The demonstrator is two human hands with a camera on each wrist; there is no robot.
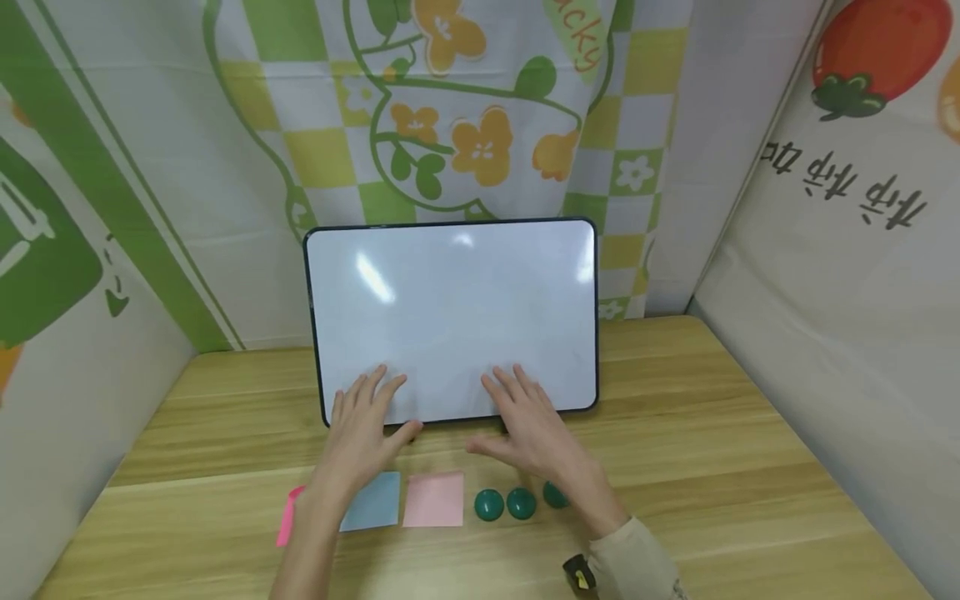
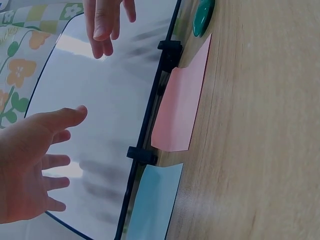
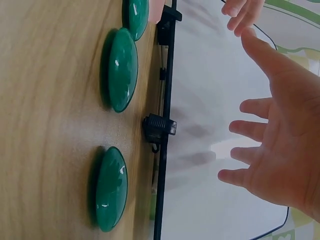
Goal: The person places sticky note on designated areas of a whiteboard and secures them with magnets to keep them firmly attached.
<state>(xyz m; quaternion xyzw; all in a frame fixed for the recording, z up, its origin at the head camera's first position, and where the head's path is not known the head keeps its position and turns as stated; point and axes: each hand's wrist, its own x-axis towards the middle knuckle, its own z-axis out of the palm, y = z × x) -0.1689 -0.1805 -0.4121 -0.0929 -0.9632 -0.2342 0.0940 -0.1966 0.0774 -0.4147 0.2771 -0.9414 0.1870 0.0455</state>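
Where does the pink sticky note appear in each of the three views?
Head: pink sticky note, bottom centre, before the whiteboard.
Left wrist: centre, beside the whiteboard's black frame.
Right wrist: only a sliver at the top edge.
Shared landmark: the whiteboard's black frame.

left hand (image 1: 365,433): we see it bare, with no ring, glove or band on the fingers.
left forearm (image 1: 311,542): we see it bare as far as the lower edge of the head view, with no sleeve on it.
right hand (image 1: 534,433): we see it bare too, with short plain nails and nothing worn on the fingers.
right sleeve (image 1: 637,562): we see a pale beige, soft-looking long sleeve that ends at the wrist in a ribbed cuff.
wrist device (image 1: 577,573): we make out a small black and yellow piece at the cuff's edge, too small to read.
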